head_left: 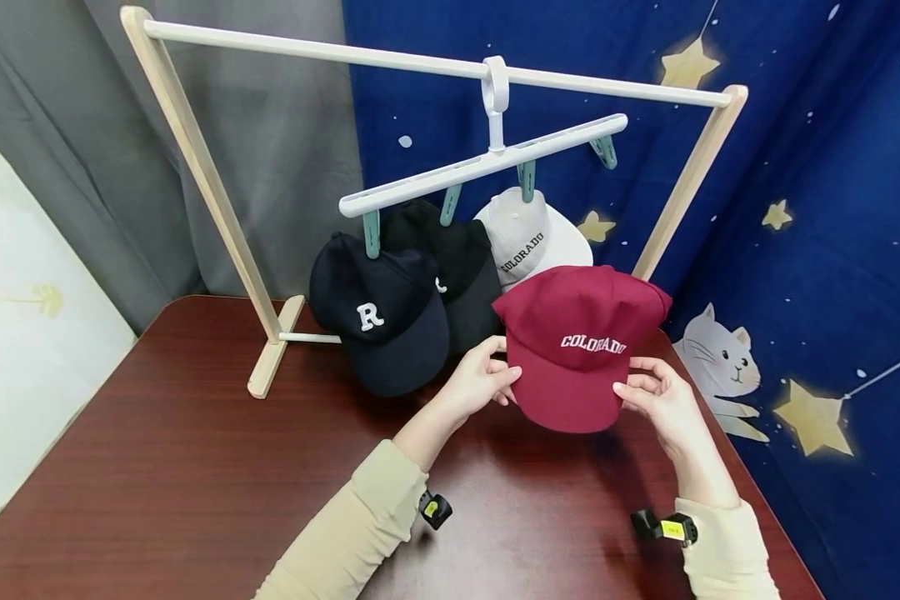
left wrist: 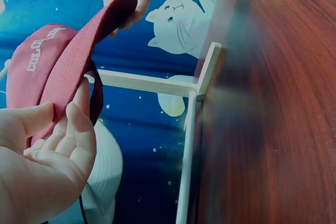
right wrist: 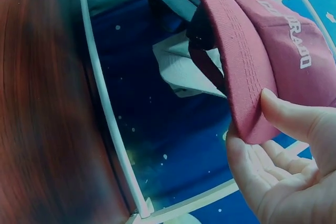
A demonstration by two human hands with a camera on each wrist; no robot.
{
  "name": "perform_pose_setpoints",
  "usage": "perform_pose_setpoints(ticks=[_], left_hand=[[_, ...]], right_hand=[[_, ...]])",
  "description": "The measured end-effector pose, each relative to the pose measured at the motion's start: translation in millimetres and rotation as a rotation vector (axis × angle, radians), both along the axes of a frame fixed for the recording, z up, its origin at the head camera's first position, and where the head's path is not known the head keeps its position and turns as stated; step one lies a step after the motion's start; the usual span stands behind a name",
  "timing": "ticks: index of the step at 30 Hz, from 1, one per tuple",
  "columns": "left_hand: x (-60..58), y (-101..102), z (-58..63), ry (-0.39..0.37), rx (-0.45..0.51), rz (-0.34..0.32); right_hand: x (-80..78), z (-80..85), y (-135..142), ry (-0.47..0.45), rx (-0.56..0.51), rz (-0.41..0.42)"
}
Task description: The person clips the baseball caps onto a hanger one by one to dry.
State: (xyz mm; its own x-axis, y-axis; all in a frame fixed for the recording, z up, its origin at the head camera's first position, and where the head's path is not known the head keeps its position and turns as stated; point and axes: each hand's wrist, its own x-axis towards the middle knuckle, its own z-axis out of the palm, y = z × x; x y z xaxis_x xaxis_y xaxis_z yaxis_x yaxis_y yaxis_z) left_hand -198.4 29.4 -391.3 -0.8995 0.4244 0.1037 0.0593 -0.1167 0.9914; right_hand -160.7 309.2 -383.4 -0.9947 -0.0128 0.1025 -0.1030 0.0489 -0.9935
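Observation:
A dark red baseball cap (head_left: 570, 304) with white COLORADO lettering is held above the table by both hands. My left hand (head_left: 482, 379) pinches one side of its brim between thumb and fingers. On the opposite side of the brim, my right hand (head_left: 658, 400) has the same kind of pinch. Behind it, a white hanger (head_left: 420, 186) carries a navy cap (head_left: 390, 333) with a white R, a black cap (head_left: 468, 283) and a white cap (head_left: 521, 237), each under a green clip. Another green clip (head_left: 604, 152) at the hanger's right end holds nothing.
The hanger hooks over the white rail (head_left: 307, 47) of a wooden stand (head_left: 202, 167) on the reddish-brown table (head_left: 195, 467). A grey curtain (head_left: 270, 125) and a blue star-patterned curtain (head_left: 832, 208) hang behind. The stand's right post (head_left: 690, 183) rises just behind the red cap.

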Motion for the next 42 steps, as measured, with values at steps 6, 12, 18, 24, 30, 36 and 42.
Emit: perform_pose_setpoints(ticks=[6, 12, 18, 24, 30, 36, 42], left_hand=[[-2.5, -2, 4.5, 0.019, 0.011, -0.010], [-3.8, -3, 9.0, 0.027, 0.003, -0.001], [-6.2, -3, 12.1, 0.037, 0.020, 0.002], [-9.0, -3, 16.9, 0.037, 0.021, -0.003], [-10.9, -3, 21.5, 0.039, 0.028, -0.013], [-13.1, -4, 26.0, 0.043, 0.021, -0.004], [-15.4, -4, 29.5, 0.048, 0.037, 0.003]], right_hand=[[-4.6, 4.4, 0, 0.058, -0.018, 0.032], [-8.4, 11.1, -1, 0.074, -0.028, 0.037], [-14.0, 17.1, -1, 0.097, -0.028, 0.052], [-18.4, 23.8, -2, 0.104, 0.003, 0.062], [-21.2, 29.0, -1, 0.109, 0.030, 0.078], [-26.0, 33.1, 0, 0.133, 0.035, 0.090], [-31.7, 37.6, -1, 0.117, 0.032, 0.099]])
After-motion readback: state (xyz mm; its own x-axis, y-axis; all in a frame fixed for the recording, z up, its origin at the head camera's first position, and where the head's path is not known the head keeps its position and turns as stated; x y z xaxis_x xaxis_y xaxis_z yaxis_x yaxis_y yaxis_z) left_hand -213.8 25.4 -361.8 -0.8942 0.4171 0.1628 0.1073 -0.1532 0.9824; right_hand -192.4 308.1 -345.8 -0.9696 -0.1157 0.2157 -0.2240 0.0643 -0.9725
